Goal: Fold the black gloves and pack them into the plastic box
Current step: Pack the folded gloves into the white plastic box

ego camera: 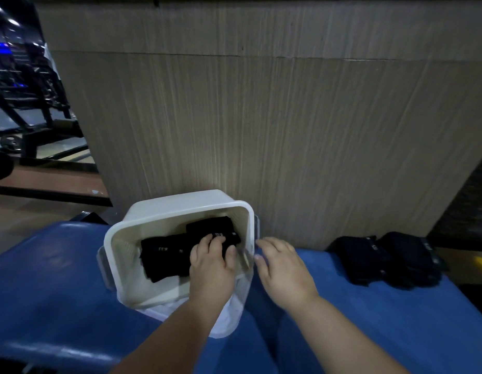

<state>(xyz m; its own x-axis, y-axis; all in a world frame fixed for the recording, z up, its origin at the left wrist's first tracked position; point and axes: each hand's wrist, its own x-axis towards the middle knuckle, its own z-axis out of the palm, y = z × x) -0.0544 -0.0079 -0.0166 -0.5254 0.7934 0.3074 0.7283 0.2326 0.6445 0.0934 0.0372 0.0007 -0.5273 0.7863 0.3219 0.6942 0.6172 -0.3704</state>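
Observation:
A white plastic box [180, 209] sits tilted on the blue padded surface [53, 282], its open top facing me. Inside lie folded black gloves [164, 255]. My left hand [212, 265] reaches into the box, its fingers curled on the gloves near the right wall. Just outside the box's right wall hovers my right hand [283, 268], fingers relaxed and holding nothing. More black gloves [382, 260] lie in a pile on the blue surface to the right.
A tall wood-grain panel [261, 117] rises directly behind the box. Dark gym equipment [26, 85] stands at the far left on a wooden floor. Under the box lies its translucent lid [226, 319].

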